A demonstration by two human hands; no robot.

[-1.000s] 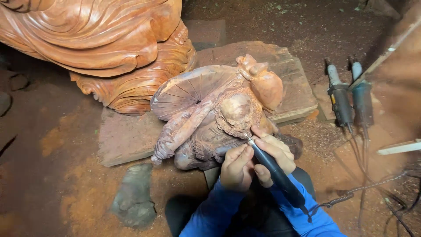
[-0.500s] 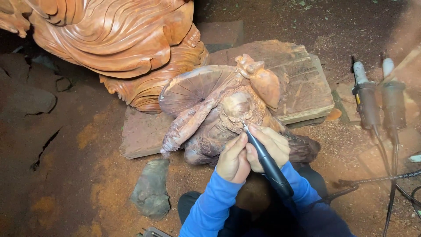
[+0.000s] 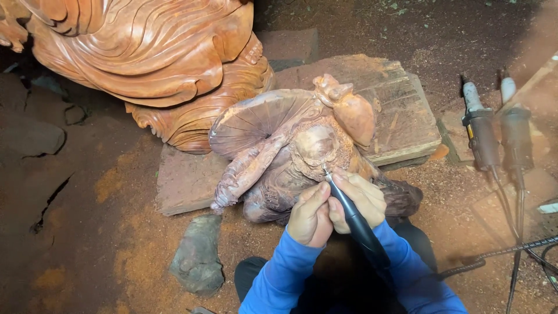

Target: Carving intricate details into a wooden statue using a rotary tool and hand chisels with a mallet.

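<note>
Both hands close around 1 black pen-shaped rotary tool [image 3: 356, 220]: the right hand [image 3: 360, 196] wraps its fingers over the upper part of the shaft, and the left hand [image 3: 310, 214] presses against it from the other side, thumb and fingers curled onto the tool just below the tip. The 2 hands touch each other. The tool slants up and to the left, and its thin metal bit meets the wooden figure [image 3: 296, 152] at the lower middle of the carving. Blue sleeves [image 3: 278, 280] cover both forearms. The figure lies tilted on a flat wooden slab [image 3: 401, 110], with a ribbed, fan-like disc at its upper left and a smooth rounded lump at its upper right; its lower end is just in front of the hands. A second thin board [image 3: 183, 183] lies beside the slab on the left, partly under the figure. Behind it, at the upper left, stands a much larger carving [image 3: 145, 58] with flowing folds, close to the figure's disc. A grey stone [image 3: 199, 256] rests on the reddish, dust-covered ground [image 3: 99, 232] left of the left sleeve. Well to the right, 2 more power tools [image 3: 494, 131] lie side by side, their cords [image 3: 517, 232] trailing toward the lower right.
</note>
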